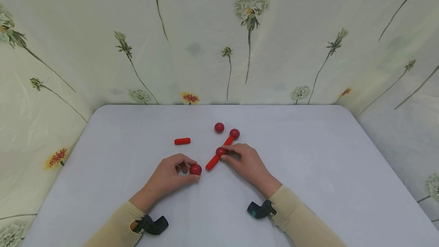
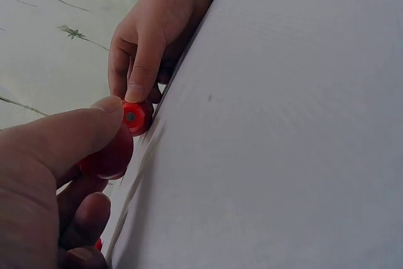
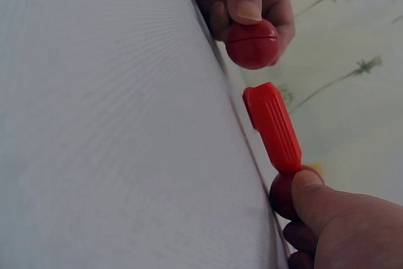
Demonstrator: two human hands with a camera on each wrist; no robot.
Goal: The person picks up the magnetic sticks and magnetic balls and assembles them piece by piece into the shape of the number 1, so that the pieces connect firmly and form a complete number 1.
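My left hand [image 1: 168, 174] pinches a glossy red ball [image 1: 196, 169] between thumb and fingers; a thin seam circles the ball [image 3: 252, 45] in the right wrist view. To its right lies a slanting chain of red balls and rods. The middle ball [image 1: 220, 151] of that chain is pinched by my right hand [image 1: 247, 163]. From it a ridged red rod [image 1: 212, 162] points toward the left hand's ball, with a gap between them. Another rod [image 1: 228, 141] runs back to a far ball [image 1: 234, 133]. In the left wrist view, the near rod's end [image 2: 131, 117] shows a small grey dot.
Behind the chain sits a loose red ball [image 1: 219, 127]. A loose red rod [image 1: 182, 141] lies beyond the left hand. The white table [image 1: 326, 163] has a back edge against a flower-patterned cloth [image 1: 205, 29].
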